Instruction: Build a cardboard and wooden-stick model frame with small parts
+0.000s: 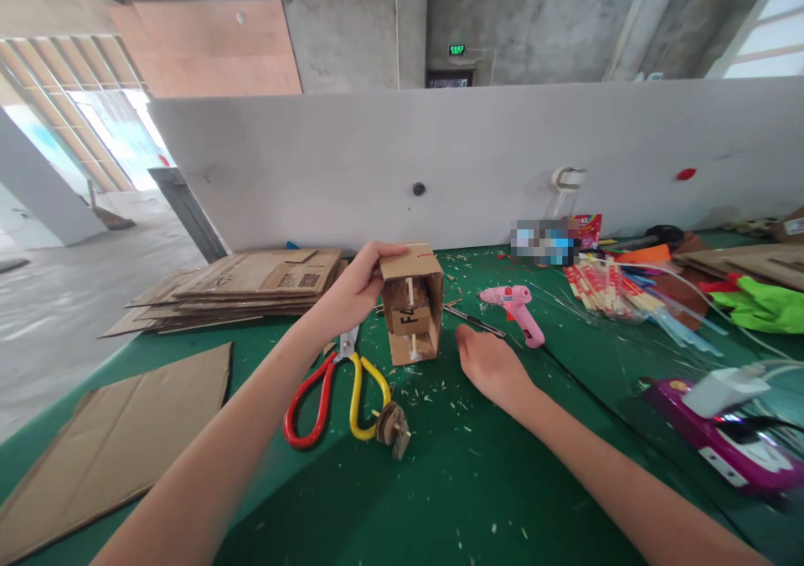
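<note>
My left hand [359,288] grips the upper left side of a small open-fronted cardboard box [433,319], which stands upright on the green table. Inside it are an upper wooden stick, a cardboard piece with black letters and a lower stick with a whitish blob at its base. To the right of the box, apart from it, my right hand [493,367] rests closed near the tabletop; its fingertips are hidden. A thin craft knife [477,321] lies just beyond it. Close by are a pink glue gun [516,305], red-and-yellow-handled scissors [325,403] and a small stack of cardboard discs [393,428].
Flat cardboard sheets [251,285] are piled at the back left, with one loose sheet [119,432] in front. At right sit a purple power strip [722,457] with cables, bundled sticks [606,285] and green fabric [760,305]. A white partition [327,164] borders the table's far side.
</note>
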Demonstrator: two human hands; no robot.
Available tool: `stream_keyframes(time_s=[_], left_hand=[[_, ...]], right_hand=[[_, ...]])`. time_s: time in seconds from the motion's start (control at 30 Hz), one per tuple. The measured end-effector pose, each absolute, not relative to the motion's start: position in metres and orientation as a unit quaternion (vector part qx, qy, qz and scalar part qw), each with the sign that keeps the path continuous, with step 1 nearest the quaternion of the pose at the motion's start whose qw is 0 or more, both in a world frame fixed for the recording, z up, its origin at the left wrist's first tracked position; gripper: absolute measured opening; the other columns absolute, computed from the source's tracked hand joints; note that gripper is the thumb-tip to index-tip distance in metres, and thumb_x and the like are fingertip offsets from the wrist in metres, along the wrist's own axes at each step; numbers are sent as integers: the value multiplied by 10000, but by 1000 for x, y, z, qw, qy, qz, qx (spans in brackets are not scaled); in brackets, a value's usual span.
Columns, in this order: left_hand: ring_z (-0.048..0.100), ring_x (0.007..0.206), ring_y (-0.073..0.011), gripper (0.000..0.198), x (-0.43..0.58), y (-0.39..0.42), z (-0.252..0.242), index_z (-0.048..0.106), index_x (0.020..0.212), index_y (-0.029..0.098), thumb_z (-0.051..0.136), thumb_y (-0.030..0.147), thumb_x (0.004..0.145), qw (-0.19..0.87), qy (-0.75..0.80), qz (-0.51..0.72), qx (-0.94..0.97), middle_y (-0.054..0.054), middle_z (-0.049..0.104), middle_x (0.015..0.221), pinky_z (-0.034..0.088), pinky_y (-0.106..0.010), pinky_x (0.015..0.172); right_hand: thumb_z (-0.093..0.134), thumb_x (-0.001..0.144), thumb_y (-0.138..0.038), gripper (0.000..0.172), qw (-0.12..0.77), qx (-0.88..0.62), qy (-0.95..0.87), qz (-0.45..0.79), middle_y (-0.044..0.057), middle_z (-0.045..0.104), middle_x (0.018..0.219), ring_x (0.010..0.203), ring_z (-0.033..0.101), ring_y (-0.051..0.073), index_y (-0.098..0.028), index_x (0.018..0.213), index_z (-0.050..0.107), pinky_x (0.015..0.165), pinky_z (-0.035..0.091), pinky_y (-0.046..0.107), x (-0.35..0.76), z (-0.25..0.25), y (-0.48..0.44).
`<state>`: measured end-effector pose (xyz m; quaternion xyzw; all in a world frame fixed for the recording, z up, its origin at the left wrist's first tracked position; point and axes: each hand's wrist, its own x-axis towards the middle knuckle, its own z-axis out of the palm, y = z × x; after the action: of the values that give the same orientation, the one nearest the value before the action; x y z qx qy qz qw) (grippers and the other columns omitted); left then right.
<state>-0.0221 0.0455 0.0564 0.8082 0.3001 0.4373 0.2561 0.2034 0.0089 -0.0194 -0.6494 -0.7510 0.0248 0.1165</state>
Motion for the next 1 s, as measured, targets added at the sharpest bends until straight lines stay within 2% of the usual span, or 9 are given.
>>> stream_keyframes(time_s=[0.17,0.27,0.4,0.57,0.67,0.77,0.83,0.9,1.0], left_hand=[[528,1117,-175,367,-21,43,57,421,1250,230,394,149,894,263,296,437,808,-75,525,1233,418,-382,1000],[530,1115,-178,373,-21,44,56,420,1253,224,401,152,887,260,298,438,808,-77,529,1218,413,-388,1003],[530,1105,-173,379,-20,44,56,431,1246,228,410,148,876,258,297,440,807,-69,538,1190,417,-373,995],[519,1108,-192,410,-25,44,60,460,1221,252,432,133,830,272,338,441,785,-42,533,1196,426,-379,977],[517,1121,-209,418,-28,40,62,465,1211,271,425,135,818,317,338,438,770,-33,518,1222,440,-388,962],[493,1161,-227,432,-27,33,62,404,1271,271,483,219,850,332,319,416,784,-60,484,1260,445,-390,972],[468,1199,-237,554,-23,30,58,324,1325,289,566,263,828,326,307,415,792,-80,416,1337,457,-375,968],[458,1217,-235,648,-19,30,50,215,1387,307,562,277,841,318,312,430,785,-97,374,1383,456,-380,974],[429,1261,-237,785,-13,35,37,-36,1448,327,507,297,881,321,313,449,773,-118,356,1421,437,-413,995]], right_hand=[[370,832,-23,330,36,-624,-780,-39,127,706,770,723,689,254,-127,1013,625,563,408,293,197,-7,-11],[381,811,10,343,2,-602,-792,-105,127,705,767,733,693,241,-112,997,643,565,421,283,195,-7,-17],[417,788,14,316,10,-591,-794,-138,132,691,709,703,691,252,-103,938,669,528,409,282,193,-13,-18],[361,867,-73,356,35,-591,-798,-116,98,693,765,692,679,242,-169,1081,629,551,419,291,195,-16,-16],[332,911,-197,337,95,-624,-774,-38,117,692,918,802,671,258,-159,1116,596,634,468,340,201,-12,-8],[378,883,-229,425,246,-610,-753,36,144,602,1196,1107,562,255,-134,1290,451,862,456,381,210,-3,3],[412,868,-256,506,341,-556,-748,124,132,511,1327,1218,477,219,-159,1361,351,957,418,377,214,7,8],[427,880,-312,553,390,-499,-749,194,124,417,1419,1274,422,203,-197,1401,279,990,406,382,215,21,9],[435,898,-388,555,427,-428,-772,196,110,358,1460,1306,380,211,-239,1406,269,986,422,386,209,42,8]])
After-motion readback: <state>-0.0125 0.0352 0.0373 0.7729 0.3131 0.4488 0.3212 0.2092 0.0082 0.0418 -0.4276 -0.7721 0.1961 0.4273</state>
